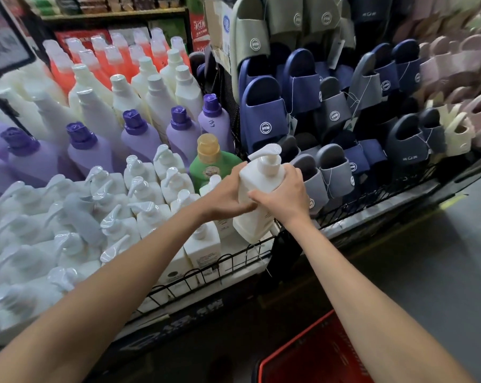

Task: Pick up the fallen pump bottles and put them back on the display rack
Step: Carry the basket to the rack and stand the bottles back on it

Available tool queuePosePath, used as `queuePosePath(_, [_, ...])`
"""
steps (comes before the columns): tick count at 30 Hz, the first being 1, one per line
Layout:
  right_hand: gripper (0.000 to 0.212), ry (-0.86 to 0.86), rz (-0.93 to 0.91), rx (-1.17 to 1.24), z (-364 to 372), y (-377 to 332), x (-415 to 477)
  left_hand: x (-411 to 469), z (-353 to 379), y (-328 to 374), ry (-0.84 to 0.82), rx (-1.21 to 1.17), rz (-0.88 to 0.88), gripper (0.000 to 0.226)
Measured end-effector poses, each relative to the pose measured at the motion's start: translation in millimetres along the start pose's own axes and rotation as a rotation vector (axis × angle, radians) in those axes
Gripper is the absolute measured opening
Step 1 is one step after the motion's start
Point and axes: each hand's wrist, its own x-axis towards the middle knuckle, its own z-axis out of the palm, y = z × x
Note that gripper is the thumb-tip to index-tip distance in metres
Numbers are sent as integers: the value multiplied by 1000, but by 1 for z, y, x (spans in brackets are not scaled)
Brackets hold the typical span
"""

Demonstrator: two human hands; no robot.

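Observation:
A white pump bottle is held upright and slightly tilted above the right front corner of the display rack. My left hand grips its left side and my right hand wraps its right side. Its pump head points left. Rows of white pump bottles stand on the rack to the left, several with plastic-wrapped pumps. One greyish bottle lies tilted across the others.
Purple bottles, white and orange bottles stand behind, with a green bottle near the held one. Slippers hang on the rack to the right. A red basket sits on the floor below.

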Motion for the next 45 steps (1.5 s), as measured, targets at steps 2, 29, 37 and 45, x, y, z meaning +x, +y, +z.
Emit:
queuePosePath(2, [68, 3, 1, -1, 4, -2, -3, -7, 5, 1, 8, -30, -40, 111])
queuePosePath(29, [85, -15, 258, -28, 119, 40, -45, -41, 18, -58, -88, 941, -70, 72])
queuePosePath(37, [87, -46, 250, -59, 133, 44, -41, -41, 16, -59, -169, 1028, -66, 66])
queuePosePath(45, [80, -198, 153, 50, 126, 56, -44, -46, 15, -49, -150, 1069, -105, 48])
